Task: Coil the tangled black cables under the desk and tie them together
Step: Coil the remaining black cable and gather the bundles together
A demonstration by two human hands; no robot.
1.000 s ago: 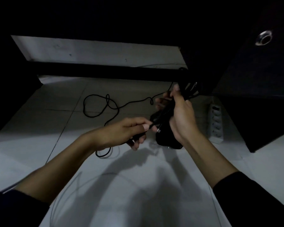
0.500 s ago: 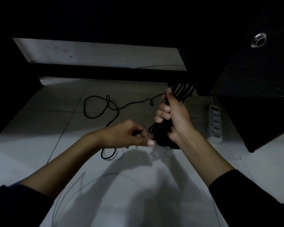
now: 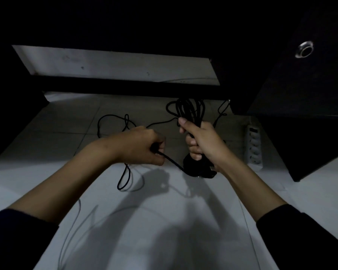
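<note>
Loose cable [image 3: 113,121]: we see a thin black strand looping over the pale tiled floor [image 3: 62,145] beyond and below the left-hand grip, with one narrow loop hanging under the wrist.
Left hand [image 3: 142,148]: we find the fingers curled into a fist around a taut black strand [image 3: 172,161], which leaves the grip and runs down to the right, to the base of the bundle.
Cable bundle [image 3: 189,110]: we note coiled black loops standing up out of the right-hand grip, with a dark mass below it.
Right hand [image 3: 201,142]: we see it wrapped around the bundle's middle, thumb uppermost.
Power strip [image 3: 254,147]: we see it lying on the floor, right of that grip, apart.
Dark cabinet [image 3: 300,90]: above the strip.
</note>
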